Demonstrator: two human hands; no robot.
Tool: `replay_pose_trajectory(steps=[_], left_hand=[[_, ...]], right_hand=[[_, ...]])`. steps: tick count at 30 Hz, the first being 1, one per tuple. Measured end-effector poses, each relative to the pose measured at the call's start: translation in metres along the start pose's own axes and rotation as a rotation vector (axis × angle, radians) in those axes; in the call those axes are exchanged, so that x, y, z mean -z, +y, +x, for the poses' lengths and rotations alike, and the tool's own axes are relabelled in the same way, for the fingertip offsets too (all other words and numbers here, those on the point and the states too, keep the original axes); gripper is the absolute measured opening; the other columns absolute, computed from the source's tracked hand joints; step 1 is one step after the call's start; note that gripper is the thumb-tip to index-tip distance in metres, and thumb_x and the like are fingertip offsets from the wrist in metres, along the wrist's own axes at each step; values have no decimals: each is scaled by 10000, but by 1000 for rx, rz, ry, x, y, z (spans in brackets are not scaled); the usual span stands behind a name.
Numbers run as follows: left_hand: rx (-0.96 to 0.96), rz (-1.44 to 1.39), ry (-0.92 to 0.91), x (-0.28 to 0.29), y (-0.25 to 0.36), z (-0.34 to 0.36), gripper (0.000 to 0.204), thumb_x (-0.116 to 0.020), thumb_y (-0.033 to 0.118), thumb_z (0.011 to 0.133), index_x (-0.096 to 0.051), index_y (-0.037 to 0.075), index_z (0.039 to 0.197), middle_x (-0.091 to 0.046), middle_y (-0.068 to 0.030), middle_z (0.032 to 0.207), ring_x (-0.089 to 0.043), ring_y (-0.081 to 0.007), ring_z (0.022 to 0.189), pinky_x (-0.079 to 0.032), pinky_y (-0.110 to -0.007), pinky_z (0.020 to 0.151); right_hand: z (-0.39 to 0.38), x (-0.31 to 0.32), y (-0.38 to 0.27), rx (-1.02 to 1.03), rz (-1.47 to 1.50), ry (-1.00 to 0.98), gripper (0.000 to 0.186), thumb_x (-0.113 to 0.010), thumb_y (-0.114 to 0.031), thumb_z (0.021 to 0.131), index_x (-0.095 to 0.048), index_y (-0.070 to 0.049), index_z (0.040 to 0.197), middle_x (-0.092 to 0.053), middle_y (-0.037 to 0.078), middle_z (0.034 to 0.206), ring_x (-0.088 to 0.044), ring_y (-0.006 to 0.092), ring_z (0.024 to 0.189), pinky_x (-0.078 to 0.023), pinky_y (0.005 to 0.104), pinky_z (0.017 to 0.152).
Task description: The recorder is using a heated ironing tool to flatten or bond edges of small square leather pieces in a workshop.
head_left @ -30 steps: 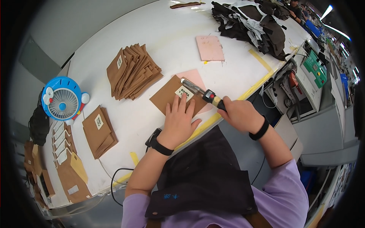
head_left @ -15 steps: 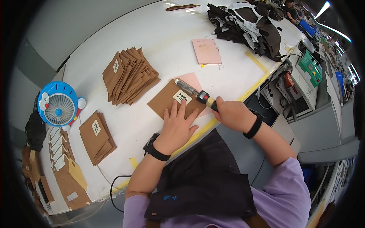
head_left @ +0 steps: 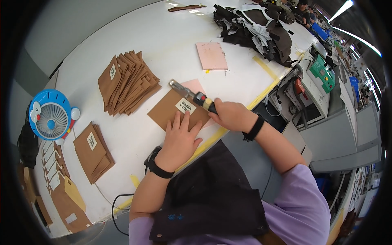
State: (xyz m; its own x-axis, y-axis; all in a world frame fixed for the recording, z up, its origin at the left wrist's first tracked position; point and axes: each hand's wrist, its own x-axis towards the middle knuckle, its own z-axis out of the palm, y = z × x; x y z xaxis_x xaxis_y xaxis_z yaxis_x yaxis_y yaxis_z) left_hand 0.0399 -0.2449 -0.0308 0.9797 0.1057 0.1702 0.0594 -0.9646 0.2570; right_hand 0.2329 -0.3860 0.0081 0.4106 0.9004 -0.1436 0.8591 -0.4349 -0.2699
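Note:
A flat brown pocket-like piece (head_left: 161, 111) with a white printed label (head_left: 185, 105) lies on a pink sheet (head_left: 195, 85) near the table's yellow-taped front edge. My left hand (head_left: 179, 139) rests flat on its lower part, fingers spread, fingertips at the label's lower edge. In my closed right hand (head_left: 232, 115) is a torch-like tool (head_left: 188, 93) with a long metal nozzle and a dark handle. The nozzle crosses above the piece's upper edge and points up and left. Whether it touches the piece or gives a flame, I cannot tell.
Brown pieces form a large fanned stack (head_left: 130, 83) and a smaller one (head_left: 93, 153) at left. A blue fan (head_left: 50, 116) stands at the left edge. A pink pad (head_left: 211, 56) and a dark fabric heap (head_left: 255, 30) lie farther back. Green equipment (head_left: 322, 73) is at right.
The tool's nozzle has shifted from beside the label toward the piece's upper edge. My left hand stays on the piece. The whole scene has slid slightly left in view.

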Motion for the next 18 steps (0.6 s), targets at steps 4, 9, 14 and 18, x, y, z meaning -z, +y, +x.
replay_pose_trajectory(steps=[4, 9, 14, 18], left_hand=[[-22, 13, 51, 1, -5, -1, 505, -697, 317, 942, -604, 122, 1399, -456, -293, 1504, -399, -511, 1404, -372, -596, 1108], [11, 8, 34, -3, -4, -4, 512, -694, 322, 947, -599, 124, 1408, -439, -299, 1516, -387, -509, 1417, -362, -617, 1112], [14, 12, 45, -3, 1, -4, 513, -693, 323, 947, -598, 124, 1411, -430, -299, 1523, -378, -506, 1424, -358, -622, 1115], [1, 5, 39, -2, 1, -3, 523, -700, 324, 940, -596, 124, 1412, -429, -297, 1524, -385, -499, 1418, -355, -617, 1120]], right_hand=[[13, -4, -2, 78, 14, 93, 372, -589, -327, 1002, -500, 33, 1028, -673, 248, 782, -666, 459, 749, -538, 522, 672], [-53, 31, -4, -92, -17, -176, 399, -572, -350, 1016, -496, 40, 1052, -678, 240, 797, -682, 445, 761, -549, 510, 686], [-40, 30, 5, -54, 54, -175, 413, -568, -351, 1025, -492, 54, 1052, -663, 270, 799, -671, 465, 785, -540, 515, 713], [5, 9, 10, 48, 58, -55, 424, -557, -345, 1041, -477, 69, 1084, -644, 283, 797, -647, 475, 757, -512, 515, 689]])
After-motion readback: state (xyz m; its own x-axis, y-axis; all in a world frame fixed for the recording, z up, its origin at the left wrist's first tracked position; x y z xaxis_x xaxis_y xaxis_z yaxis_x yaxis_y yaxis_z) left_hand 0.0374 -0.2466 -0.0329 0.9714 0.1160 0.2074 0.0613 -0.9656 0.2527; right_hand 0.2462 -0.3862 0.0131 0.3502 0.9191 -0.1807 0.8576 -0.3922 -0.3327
